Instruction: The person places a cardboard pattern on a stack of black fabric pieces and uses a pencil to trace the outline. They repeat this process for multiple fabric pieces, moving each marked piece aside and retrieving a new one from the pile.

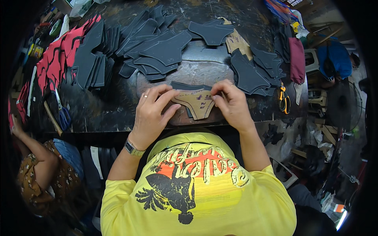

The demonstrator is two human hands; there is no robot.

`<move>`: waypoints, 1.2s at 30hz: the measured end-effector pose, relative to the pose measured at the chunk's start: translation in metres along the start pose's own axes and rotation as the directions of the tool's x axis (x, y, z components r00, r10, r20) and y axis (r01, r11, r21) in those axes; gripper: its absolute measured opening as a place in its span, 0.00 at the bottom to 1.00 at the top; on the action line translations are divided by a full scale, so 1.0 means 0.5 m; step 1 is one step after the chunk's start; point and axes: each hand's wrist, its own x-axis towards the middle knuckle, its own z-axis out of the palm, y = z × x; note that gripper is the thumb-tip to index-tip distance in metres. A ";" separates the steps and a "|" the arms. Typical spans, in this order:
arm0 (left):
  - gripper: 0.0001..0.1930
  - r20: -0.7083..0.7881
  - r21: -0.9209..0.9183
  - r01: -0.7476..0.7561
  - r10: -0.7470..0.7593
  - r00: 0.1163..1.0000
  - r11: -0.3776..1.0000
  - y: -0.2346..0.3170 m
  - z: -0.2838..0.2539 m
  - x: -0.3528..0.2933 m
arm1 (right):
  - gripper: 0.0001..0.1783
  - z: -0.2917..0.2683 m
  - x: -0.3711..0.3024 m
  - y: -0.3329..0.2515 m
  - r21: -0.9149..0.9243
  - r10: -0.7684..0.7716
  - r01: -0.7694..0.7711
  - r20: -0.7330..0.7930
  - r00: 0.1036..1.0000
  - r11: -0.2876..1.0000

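In the head view, the cardboard template (200, 104) lies near the tabletop's (118, 114) front edge, over a black piece (184, 84) that shows at twelve and seven o'clock. At nine, the left hand's (153, 109) grip pinches its left end; at three, the right hand's (232, 104) pinches its upper right corner. Loose black pieces (163, 49) lie at eleven, scissors (64, 117) at nine, snips (284, 98) at three. The step looks like lining up template and piece; next calls for matched edges, held flat.
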 end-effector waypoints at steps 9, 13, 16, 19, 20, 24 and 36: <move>0.15 0.129 -0.080 0.140 -0.129 0.983 0.987 -0.024 -0.001 0.011 | 0.09 0.022 0.002 -0.002 -0.166 -0.111 0.095 -0.090 0.990 0.982; 0.15 0.130 -0.017 0.047 -0.044 0.990 0.999 -0.037 -0.006 0.022 | 0.09 0.033 0.007 -0.002 -0.248 -0.141 0.113 -0.098 0.985 0.962; 0.15 0.141 -0.005 0.039 -0.038 0.989 0.999 -0.039 -0.008 0.027 | 0.10 0.040 0.004 -0.001 -0.272 -0.145 0.110 -0.113 0.983 0.956; 0.15 0.115 -0.059 0.095 -0.088 0.990 0.994 -0.039 -0.007 0.030 | 0.10 0.046 -0.003 0.000 -0.268 -0.151 0.107 -0.148 0.977 0.957; 0.14 0.120 -0.064 0.103 -0.095 0.988 0.993 -0.039 -0.007 0.030 | 0.11 0.047 -0.004 0.000 -0.267 -0.151 0.106 -0.152 0.977 0.958; 0.13 0.115 -0.048 0.102 -0.096 0.989 0.994 -0.039 -0.005 0.031 | 0.11 0.044 -0.006 -0.002 -0.237 -0.105 0.066 -0.156 0.982 0.969; 0.12 0.087 0.016 0.044 -0.045 0.995 0.999 -0.032 0.004 0.031 | 0.11 0.044 -0.009 0.001 -0.295 -0.169 0.120 -0.148 0.974 0.948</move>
